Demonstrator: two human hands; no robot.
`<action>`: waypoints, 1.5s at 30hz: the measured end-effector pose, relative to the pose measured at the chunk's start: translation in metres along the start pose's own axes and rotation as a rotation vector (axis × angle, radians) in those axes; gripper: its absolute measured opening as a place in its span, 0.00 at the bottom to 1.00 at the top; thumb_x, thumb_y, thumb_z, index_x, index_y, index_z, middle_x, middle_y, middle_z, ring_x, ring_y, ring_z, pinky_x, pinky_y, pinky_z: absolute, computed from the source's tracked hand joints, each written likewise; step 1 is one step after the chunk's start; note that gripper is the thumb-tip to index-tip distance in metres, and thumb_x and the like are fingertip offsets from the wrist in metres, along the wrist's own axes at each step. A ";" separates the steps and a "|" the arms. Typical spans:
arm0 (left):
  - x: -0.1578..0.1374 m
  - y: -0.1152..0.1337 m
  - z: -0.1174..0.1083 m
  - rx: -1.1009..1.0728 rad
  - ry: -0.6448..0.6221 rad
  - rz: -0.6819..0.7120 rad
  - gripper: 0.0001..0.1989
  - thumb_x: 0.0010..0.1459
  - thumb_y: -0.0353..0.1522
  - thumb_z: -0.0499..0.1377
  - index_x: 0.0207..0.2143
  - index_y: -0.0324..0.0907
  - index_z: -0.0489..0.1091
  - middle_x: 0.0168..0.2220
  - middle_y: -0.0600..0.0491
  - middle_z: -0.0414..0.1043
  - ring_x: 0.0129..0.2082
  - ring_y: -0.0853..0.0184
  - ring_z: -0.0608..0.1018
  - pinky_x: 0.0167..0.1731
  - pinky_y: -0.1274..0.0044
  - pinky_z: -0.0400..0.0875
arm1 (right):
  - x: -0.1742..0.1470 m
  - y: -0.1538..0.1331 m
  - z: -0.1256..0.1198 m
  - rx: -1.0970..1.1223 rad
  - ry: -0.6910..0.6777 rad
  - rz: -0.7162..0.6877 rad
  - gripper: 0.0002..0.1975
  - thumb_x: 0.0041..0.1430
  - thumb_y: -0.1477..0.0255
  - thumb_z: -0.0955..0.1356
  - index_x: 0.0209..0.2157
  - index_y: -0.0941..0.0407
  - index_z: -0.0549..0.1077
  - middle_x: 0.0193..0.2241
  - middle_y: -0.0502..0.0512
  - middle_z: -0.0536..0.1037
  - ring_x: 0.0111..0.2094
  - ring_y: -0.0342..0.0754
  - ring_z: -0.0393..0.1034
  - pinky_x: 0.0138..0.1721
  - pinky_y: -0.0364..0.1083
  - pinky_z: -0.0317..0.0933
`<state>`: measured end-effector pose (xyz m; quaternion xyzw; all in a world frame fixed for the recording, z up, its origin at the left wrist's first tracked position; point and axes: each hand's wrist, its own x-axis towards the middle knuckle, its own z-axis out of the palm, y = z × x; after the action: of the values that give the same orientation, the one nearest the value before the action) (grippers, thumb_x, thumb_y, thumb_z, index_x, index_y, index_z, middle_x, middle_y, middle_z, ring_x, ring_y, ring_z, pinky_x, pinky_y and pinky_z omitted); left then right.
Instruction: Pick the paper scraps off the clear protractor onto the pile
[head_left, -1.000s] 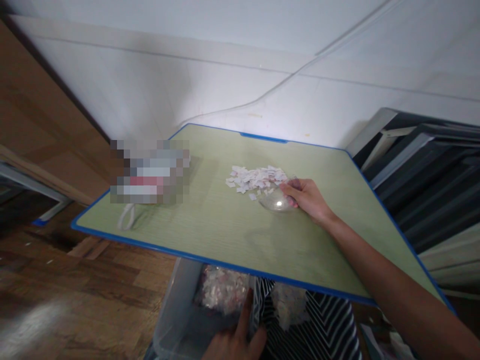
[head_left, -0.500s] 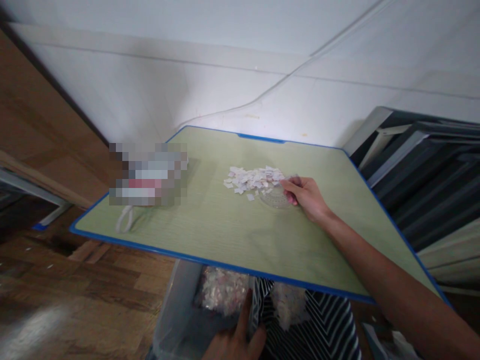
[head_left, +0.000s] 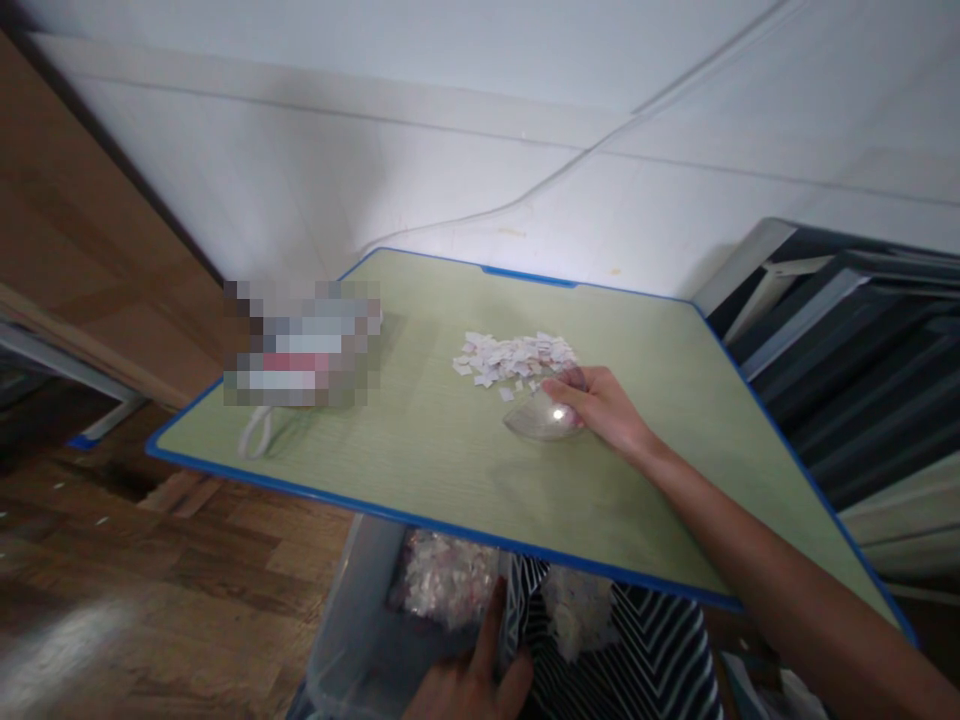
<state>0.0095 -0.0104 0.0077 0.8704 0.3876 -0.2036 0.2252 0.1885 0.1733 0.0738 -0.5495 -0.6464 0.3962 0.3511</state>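
Note:
My right hand [head_left: 596, 400] pinches a clear, shallow plastic dish [head_left: 534, 418] by its right side, over the green tabletop [head_left: 375, 430]. The dish is tilted, with light glinting off it. Just behind it lies a heap of small white paper-like pieces [head_left: 510, 355], a few of them loose at the front. Below the table's front edge, my left hand [head_left: 469, 680] is by the right side of a translucent plastic bin [head_left: 337, 620]. Its index finger stretches forward and its thumb stands apart; the other fingers are partly hidden.
A bag of shiny small pieces [head_left: 448, 575] sits in the bin. Another clear bag [head_left: 577, 605] lies on the striped cloth [head_left: 652, 650] over my lap. A blurred-out object [head_left: 307, 350] with a white loop stands at table left. Dark folded panels [head_left: 862, 350] lean at right.
The dish has come toward me, away from the heap, and tilted in my right hand. My left hand stays by the bin. The whole view has shifted slightly.

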 end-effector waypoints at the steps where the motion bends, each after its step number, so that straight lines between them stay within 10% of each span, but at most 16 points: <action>1: 0.000 0.000 0.000 -0.001 -0.006 -0.001 0.19 0.60 0.23 0.52 0.52 0.45 0.62 0.59 0.34 0.44 0.30 0.57 0.78 0.25 0.69 0.74 | -0.002 -0.002 0.004 -0.007 -0.037 -0.014 0.18 0.48 0.63 0.65 0.13 0.58 0.62 0.09 0.46 0.61 0.12 0.36 0.53 0.15 0.38 0.47; 15: 0.001 0.001 -0.001 -0.015 -0.024 -0.018 0.19 0.60 0.23 0.53 0.52 0.47 0.63 0.60 0.35 0.43 0.29 0.58 0.78 0.25 0.71 0.74 | -0.034 -0.029 0.041 -0.047 -0.447 -0.051 0.16 0.55 0.70 0.63 0.16 0.59 0.61 0.11 0.45 0.62 0.13 0.34 0.54 0.15 0.36 0.47; 30: 0.002 -0.001 0.008 0.010 0.013 0.009 0.19 0.60 0.23 0.53 0.53 0.45 0.62 0.59 0.32 0.43 0.29 0.57 0.78 0.24 0.71 0.74 | -0.036 -0.025 0.039 0.073 -0.567 -0.086 0.17 0.54 0.64 0.64 0.17 0.59 0.62 0.13 0.45 0.62 0.15 0.35 0.56 0.16 0.37 0.50; 38: 0.002 0.000 0.005 0.009 0.001 -0.005 0.19 0.60 0.23 0.53 0.52 0.46 0.62 0.59 0.33 0.43 0.28 0.57 0.78 0.23 0.70 0.74 | -0.032 -0.020 0.038 0.021 -0.417 -0.047 0.17 0.56 0.66 0.62 0.17 0.59 0.62 0.13 0.45 0.61 0.15 0.35 0.55 0.17 0.37 0.49; 45: 0.003 -0.001 0.005 -0.022 -0.008 -0.010 0.20 0.60 0.23 0.52 0.52 0.48 0.62 0.59 0.34 0.44 0.28 0.57 0.78 0.23 0.71 0.74 | -0.045 -0.027 0.048 -0.123 -0.602 -0.154 0.18 0.55 0.65 0.63 0.16 0.59 0.59 0.13 0.44 0.58 0.16 0.34 0.49 0.17 0.37 0.43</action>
<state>0.0095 -0.0107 0.0023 0.8652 0.3930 -0.2040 0.2351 0.1409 0.1204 0.0763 -0.3772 -0.7838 0.4734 0.1390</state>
